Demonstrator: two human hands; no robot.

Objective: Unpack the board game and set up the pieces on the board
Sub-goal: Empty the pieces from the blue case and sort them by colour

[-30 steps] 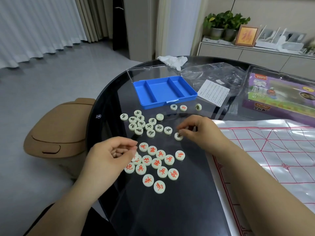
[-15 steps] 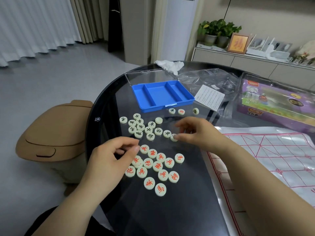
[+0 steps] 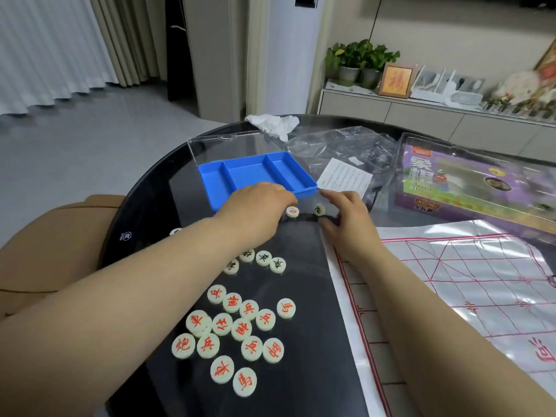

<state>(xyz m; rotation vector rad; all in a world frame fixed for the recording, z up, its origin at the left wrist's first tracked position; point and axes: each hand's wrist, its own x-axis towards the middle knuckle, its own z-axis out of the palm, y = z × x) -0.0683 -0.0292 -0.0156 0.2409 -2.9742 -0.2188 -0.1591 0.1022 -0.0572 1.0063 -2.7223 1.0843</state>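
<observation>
Head view. Has the left hand [image 3: 258, 203] stretched to 12 o'clock on the dark table [image 3: 301, 275], knuckles up, fingers curled down at the near rim of the blue tray [image 3: 249, 173]. Cannot tell what, if anything, lies under them. Finds 1 red-marked piece [image 3: 292, 211] flat on the glass, just at 3 o'clock of those fingertips. Shows the right hand [image 3: 349, 218] loose and spread, index finger and thumb either side of 1 dark-marked piece [image 3: 319, 209], no grip visible. Counts 14 red pieces [image 3: 241, 329] bunched at 6 o'clock. Spots 4 dark pieces [image 3: 264, 257] at centre, beside the left forearm. Puts the board sheet [image 3: 481, 281] at 4 o'clock under the right forearm and the purple box [image 3: 469, 182] at 2 o'clock.
</observation>
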